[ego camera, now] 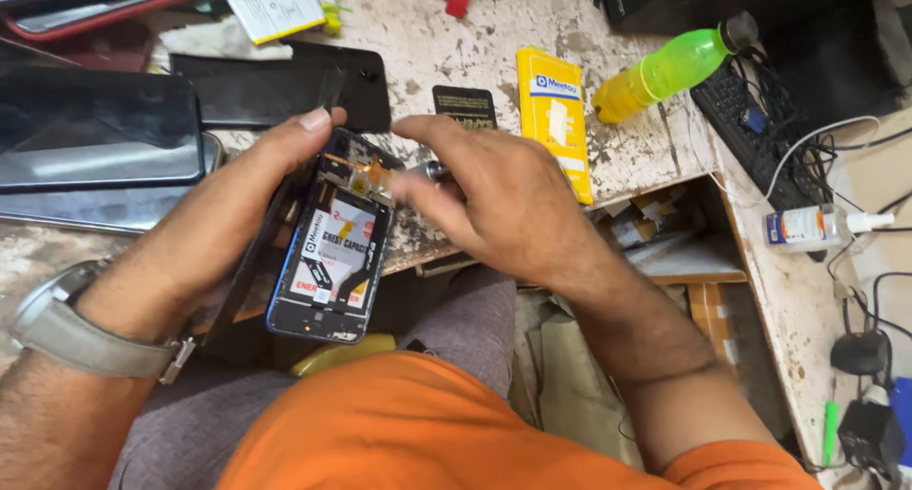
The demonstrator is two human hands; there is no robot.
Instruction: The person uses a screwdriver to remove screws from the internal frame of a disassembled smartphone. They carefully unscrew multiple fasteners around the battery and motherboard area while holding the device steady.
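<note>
While the worn, paint-chipped surface (456, 53) carries many things, the work itself happens at its front edge, above the person's lap. On the far left lie several dark phones and screens (95, 139), and further right a yellow battery pack (556, 120) and a green bottle (670, 70) lying on its side. A small white bottle (817, 227) rests on the side ledge, near cables.

The opened phone (328, 248) is held tilted, its back cover off, so the battery with its label and the upper board are visible. The left hand (218, 234) holds it from the side: its grip is closed around the phone's edge, with the thumb reaching to the top corner. The right hand (494, 191) pinches a thin metal tool (429, 171), its grip narrow, and the tip points at the upper part of the phone.

The step in hand seems to be work on the top board, probably a screw or a connector. This calls for a steady phone and small, exact pressure from the tool.
</note>
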